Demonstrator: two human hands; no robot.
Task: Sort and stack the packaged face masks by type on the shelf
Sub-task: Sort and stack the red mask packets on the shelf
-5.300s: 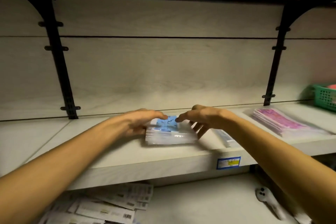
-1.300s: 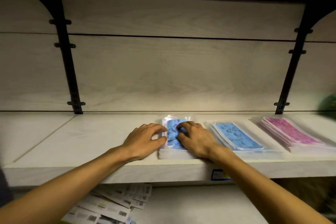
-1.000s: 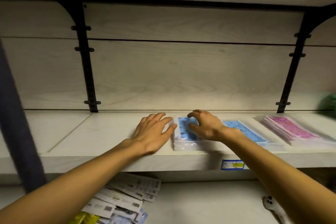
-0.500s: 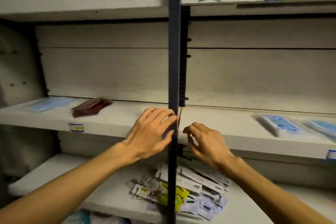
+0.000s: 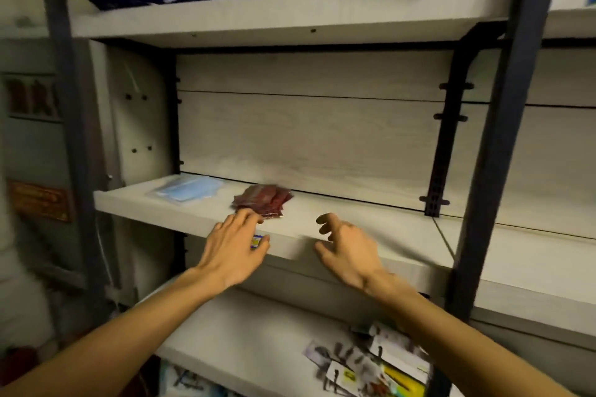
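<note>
Now that our view has swung away from the blue and pink stacks we were squaring up a second ago, we face the left end of the shelf [image 5: 322, 235], where two more kinds of packaged masks lie. That shift suggests the blue pile is settled and the next type is due for tidying. A small dark red mask stack [image 5: 263, 201] sits near the middle of this shelf section, a little back from the front edge, and a pale blue mask pack [image 5: 188, 188] lies toward the back left corner, apart from the red one.

Our left hand [image 5: 233, 253] reaches forward over the front edge, palm down, its fingers [image 5: 248, 217] loosely spread, holding nothing, their tips just short of the red stack (contact is hard to judge through the blur). Our right hand [image 5: 350, 255] hovers beside it, further along the front edge, fingers curled loosely and apart, holding nothing. Both forearms stretch up from below, roughly parallel. We judge the red stack to be the next thing gathered and straightened.
</note>
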